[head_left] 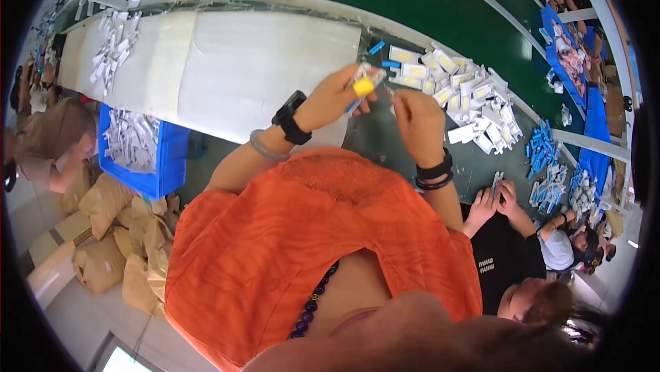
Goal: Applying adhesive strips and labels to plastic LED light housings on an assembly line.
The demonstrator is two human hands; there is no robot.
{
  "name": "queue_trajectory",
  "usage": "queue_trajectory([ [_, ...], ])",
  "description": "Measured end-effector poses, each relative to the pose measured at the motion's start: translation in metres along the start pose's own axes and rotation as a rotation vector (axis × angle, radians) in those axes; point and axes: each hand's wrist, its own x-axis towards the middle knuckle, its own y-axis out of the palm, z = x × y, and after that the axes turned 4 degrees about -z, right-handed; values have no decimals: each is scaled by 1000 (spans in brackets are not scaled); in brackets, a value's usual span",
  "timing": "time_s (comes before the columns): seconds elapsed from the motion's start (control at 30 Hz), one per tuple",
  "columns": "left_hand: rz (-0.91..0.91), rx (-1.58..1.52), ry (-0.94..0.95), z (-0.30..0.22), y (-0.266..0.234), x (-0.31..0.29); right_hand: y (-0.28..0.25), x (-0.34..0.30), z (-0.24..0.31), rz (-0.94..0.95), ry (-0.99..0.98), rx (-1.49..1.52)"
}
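My left hand (pixel 338 91) is closed on a small white plastic piece with a yellow panel (pixel 363 86), and a bit of blue shows below it by the fingers. Close to its right, my right hand (pixel 418 123) has its fingers curled in a pinch at the edge of that piece; what they grip is too small to make out. Just beyond the hands lie a loose blue stick-like part (pixel 376 47) and a heap of white plastic pieces with yellow panels (pixel 474 97), spread to the right.
A white sheet (pixel 275 49) covers the bench to the left, bearing a pile of white parts (pixel 113 49). A blue bin (pixel 172 159) holds more. Blue parts (pixel 542 148) lie to the right, near a co-worker's hands (pixel 496 200). Beyond runs a green belt (pixel 412 1). Brown sacks (pixel 103 262) stand lower left.
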Motion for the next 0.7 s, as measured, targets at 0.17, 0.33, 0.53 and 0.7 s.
queue_trajectory([
  [0.17, -61, -215, -93, -9, 5, -6, 20, -6, 25, -248, 84, 169],
  [0.33, 20, -189, 5, -20, 8, -12, 15, -7, 33, -253, 117, 372],
  [0.53, 88, -42, 44, -29, 18, -18, 13, -10, 30, -404, -16, 260],
  [0.7, 89, 90, 69, -29, 21, -19, 10, -13, 31, -416, -2, 255],
])
